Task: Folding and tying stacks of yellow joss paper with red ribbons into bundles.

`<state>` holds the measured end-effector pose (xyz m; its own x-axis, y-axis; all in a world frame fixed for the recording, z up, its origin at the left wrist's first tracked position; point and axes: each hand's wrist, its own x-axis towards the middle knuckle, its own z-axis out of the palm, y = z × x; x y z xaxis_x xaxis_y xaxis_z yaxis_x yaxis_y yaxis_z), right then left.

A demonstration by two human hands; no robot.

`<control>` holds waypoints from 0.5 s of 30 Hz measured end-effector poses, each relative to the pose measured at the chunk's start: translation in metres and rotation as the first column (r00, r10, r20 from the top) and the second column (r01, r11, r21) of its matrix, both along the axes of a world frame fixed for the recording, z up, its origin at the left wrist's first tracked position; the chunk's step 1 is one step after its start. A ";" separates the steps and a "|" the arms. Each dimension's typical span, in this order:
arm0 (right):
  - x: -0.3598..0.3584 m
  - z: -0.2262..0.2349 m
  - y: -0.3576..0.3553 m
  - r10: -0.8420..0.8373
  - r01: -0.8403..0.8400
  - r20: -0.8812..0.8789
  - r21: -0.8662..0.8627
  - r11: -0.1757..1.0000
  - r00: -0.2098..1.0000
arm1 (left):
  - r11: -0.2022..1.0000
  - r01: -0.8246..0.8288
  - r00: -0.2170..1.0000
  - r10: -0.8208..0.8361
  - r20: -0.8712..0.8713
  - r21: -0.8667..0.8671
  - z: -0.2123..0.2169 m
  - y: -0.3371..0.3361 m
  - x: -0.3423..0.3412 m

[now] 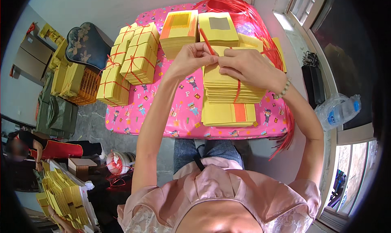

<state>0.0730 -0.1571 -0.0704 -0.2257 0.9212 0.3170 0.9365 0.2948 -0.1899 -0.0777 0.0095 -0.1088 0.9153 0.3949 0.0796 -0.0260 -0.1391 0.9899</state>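
Note:
Both my hands meet on top of a thick stack of yellow paper (228,92) at the table's middle right. My left hand (190,62) is closed in a pinch on a red plastic strap (207,42), whose loose end sticks up past the fingers. Against its fingertips, my right hand (252,68) has its fingers curled and closed at the same strap; the exact grip is partly hidden. One band of red strap runs down the stack's near side. Under this stack lies a lower yellow pile (222,114) with an orange stripe.
Tied yellow bundles (138,55) stand left on the pink tablecloth (159,119). Two taller paper stacks (178,31) are behind my hands. Long red straps (266,33) hang over the right side. A plastic bottle (340,114) lies by the window. Another person (53,148) is at lower left.

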 end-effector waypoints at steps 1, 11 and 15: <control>0.002 0.004 0.000 0.042 -0.044 -0.079 -0.022 0.999 0.996 | 1.000 0.022 0.998 -0.023 0.065 0.012 -0.007 0.004 0.000; 0.027 -0.013 0.018 -0.015 0.006 -0.269 -0.035 0.999 0.963 | 0.852 -0.221 0.966 0.124 0.227 0.474 -0.009 -0.021 0.000; 0.022 -0.014 0.015 -0.072 0.057 -0.336 -0.054 0.997 0.939 | 0.672 -0.351 0.930 0.169 0.327 0.652 -0.011 -0.023 0.002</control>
